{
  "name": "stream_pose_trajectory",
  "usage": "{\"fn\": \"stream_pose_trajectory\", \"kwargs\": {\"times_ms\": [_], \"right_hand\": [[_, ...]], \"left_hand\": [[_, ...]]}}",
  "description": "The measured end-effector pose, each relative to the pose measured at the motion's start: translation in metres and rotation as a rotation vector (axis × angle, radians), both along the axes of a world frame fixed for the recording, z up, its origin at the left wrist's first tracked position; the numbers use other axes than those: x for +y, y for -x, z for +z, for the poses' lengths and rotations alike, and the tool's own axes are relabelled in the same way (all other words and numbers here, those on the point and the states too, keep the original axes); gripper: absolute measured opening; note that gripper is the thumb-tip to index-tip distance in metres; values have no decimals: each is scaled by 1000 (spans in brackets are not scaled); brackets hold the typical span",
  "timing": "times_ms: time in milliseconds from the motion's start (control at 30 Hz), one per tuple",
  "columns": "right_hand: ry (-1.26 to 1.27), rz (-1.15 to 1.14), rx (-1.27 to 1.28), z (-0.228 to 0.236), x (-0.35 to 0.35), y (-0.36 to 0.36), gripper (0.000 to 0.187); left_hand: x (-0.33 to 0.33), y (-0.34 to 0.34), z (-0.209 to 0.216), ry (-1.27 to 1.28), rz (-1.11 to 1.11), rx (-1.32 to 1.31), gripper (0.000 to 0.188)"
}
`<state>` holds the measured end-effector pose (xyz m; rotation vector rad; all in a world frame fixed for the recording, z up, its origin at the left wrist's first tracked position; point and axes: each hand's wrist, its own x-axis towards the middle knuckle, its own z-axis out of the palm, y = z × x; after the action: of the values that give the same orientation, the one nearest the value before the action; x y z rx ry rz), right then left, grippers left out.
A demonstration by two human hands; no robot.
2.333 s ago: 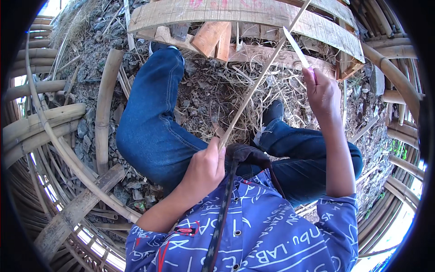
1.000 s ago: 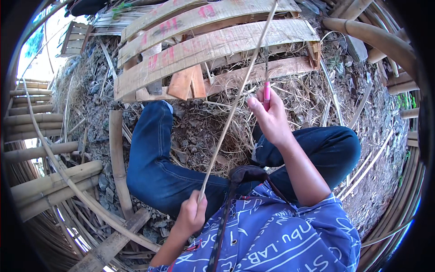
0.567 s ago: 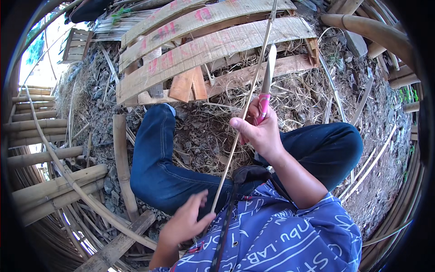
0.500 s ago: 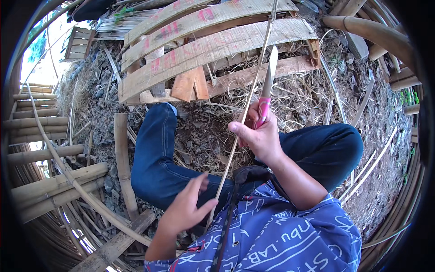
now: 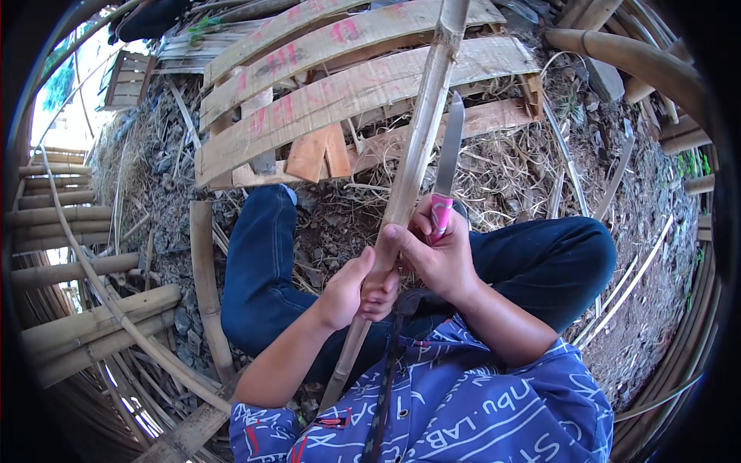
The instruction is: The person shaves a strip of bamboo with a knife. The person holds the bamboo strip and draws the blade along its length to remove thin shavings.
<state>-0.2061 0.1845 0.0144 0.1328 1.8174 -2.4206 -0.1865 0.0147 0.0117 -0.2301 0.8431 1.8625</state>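
A long split bamboo strip [image 5: 415,147] slants between my legs, from by my waist up past the wooden pallet. Its broad face is turned towards me. My left hand [image 5: 351,293] is closed around its lower part. Just above it, my right hand [image 5: 449,258] grips the pink handle of a knife [image 5: 450,147], whose blade points up and away, right of the strip. The right thumb presses on the strip, and some of that hand's fingers are hidden behind.
Ahead lies the slatted wooden pallet [image 5: 324,90] with red marks, on ground strewn with shavings. Bamboo poles [image 5: 100,312] are stacked at left. An upright bamboo piece [image 5: 207,278] is beside my left leg. More thick poles [image 5: 625,54] lie at far right.
My left hand was open beside the strip and has closed around it. The strip, seen thin before, now shows wide. The knife in my right hand has dropped slightly nearer to me.
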Motion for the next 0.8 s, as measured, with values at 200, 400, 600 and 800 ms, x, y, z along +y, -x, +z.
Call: {"fn": "stream_pose_trajectory", "kwargs": {"times_ms": [200, 400, 600, 800], "right_hand": [[72, 29, -62, 3, 2, 4, 41], [157, -57, -49, -1, 8, 2, 39], [175, -189, 44, 14, 27, 17, 38], [278, 156, -110, 19, 16, 5, 40]], "left_hand": [[4, 8, 4, -172, -8, -81, 54], [4, 6, 3, -187, -55, -35, 51], [2, -1, -2, -142, -120, 74, 57], [6, 11, 4, -120, -63, 219, 63]]}}
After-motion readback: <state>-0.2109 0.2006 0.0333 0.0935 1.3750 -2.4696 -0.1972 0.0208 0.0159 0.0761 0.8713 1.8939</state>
